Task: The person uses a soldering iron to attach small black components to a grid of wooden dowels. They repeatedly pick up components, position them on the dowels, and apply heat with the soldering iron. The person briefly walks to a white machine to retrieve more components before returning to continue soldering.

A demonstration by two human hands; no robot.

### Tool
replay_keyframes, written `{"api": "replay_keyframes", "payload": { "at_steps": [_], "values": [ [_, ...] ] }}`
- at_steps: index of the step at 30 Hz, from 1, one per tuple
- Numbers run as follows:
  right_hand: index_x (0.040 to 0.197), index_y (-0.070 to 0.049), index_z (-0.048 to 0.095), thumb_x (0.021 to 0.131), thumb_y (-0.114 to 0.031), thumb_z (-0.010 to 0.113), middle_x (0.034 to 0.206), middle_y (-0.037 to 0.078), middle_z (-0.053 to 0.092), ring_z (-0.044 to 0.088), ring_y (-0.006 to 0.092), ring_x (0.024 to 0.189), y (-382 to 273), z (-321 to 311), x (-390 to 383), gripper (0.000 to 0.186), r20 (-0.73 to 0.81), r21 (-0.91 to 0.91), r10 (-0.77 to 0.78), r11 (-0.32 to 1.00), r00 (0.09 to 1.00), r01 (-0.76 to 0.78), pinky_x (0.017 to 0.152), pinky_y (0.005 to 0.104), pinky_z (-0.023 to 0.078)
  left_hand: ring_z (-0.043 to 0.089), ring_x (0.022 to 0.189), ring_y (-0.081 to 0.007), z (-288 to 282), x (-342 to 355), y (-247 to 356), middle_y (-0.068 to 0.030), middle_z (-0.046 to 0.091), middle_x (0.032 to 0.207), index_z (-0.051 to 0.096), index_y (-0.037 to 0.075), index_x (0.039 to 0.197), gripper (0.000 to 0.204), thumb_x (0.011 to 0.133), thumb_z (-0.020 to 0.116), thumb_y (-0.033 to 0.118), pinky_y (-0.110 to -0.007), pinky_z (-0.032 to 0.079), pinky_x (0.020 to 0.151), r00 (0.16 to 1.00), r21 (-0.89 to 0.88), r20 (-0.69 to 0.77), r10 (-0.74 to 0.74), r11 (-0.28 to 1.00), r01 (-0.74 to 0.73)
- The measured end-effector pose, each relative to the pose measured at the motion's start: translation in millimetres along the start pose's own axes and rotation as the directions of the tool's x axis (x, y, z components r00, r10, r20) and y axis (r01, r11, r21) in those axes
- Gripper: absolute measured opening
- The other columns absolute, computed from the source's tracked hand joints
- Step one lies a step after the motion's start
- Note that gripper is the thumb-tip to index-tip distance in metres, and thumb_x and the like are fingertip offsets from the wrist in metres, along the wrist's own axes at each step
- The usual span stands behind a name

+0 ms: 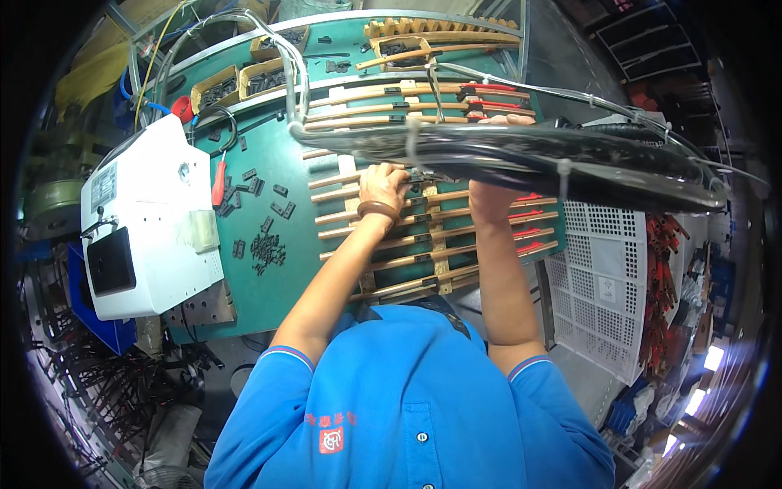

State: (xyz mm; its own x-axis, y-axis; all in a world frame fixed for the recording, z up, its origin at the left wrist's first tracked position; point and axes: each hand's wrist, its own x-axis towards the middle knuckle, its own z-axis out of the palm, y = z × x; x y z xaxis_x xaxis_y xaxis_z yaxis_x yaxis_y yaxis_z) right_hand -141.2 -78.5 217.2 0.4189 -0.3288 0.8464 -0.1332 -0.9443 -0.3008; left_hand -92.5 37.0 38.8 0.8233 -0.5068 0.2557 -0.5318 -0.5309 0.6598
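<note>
Copper-coloured rods (pixel 338 218) lie side by side across a rack on the green table, with black blocks (pixel 422 239) at their middles and red pieces (pixel 528 232) at their right ends. My left hand (pixel 381 187), a brown bangle at its wrist, is closed over one rod beside its black block; what its fingers pinch is hidden. Farther right, my right hand (pixel 491 196) reaches under a thick dark cable bundle (pixel 570 163) in clear wrap. That bundle covers most of the hand, and only some fingers show beyond it.
At left stands a white machine (pixel 147 236), with a red-handled screwdriver (pixel 218 183) beside it. Loose black blocks (pixel 283 209) and a heap of small dark parts (pixel 267 253) lie nearby. Boxes of black parts (pixel 216 90) line the back; a white perforated crate (pixel 599 277) stands at right.
</note>
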Motion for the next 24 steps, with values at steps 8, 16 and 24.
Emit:
{"api": "replay_keyframes", "payload": {
  "at_steps": [8,16,24],
  "values": [
    [0.1,0.0,0.053,0.084,-0.004,0.062,0.093,0.009,0.059,0.057,0.016,0.081,-5,6,7,0.019,-0.05,0.235,0.081,0.97,0.995,-0.068,0.078,0.0291,0.047,0.052,0.09,-0.0253,-1,7,-4,-0.001,0.058,0.089,0.065,0.014,0.078,0.019,0.063,0.076,0.013,-0.038,0.042,0.081,0.997,-0.039,0.069,0.041,0.998,-0.038],
    [0.097,0.003,0.059,0.076,-0.001,0.063,0.097,0.008,0.063,0.059,0.0156,0.082,-2,11,6,0.022,-0.089,0.36,0.321,0.893,0.943,-0.27,0.08,0.0287,0.047,0.055,0.096,-0.0283,-1,9,-3,-0.0056,0.064,0.096,0.067,0.011,0.087,0.022,0.069,0.074,0.018,-0.041,0.043,0.085,0.978,-0.295,0.117,-0.171,0.934,0.199],
    [0.081,0.002,0.059,0.068,0.003,0.061,0.079,0.001,0.062,0.052,0.0089,0.069,-38,7,26,0.013,-0.01,0.703,0.552,0.597,0.834,-0.387,0.069,0.0226,0.043,0.064,0.075,-0.021,-3,5,-8,-0.0088,0.067,0.081,0.065,0.005,0.084,0.016,0.07,0.071,0.007,-0.032,0.051,0.069,0.978,-0.369,0.039,-0.204,0.907,0.203]
  ]
}}
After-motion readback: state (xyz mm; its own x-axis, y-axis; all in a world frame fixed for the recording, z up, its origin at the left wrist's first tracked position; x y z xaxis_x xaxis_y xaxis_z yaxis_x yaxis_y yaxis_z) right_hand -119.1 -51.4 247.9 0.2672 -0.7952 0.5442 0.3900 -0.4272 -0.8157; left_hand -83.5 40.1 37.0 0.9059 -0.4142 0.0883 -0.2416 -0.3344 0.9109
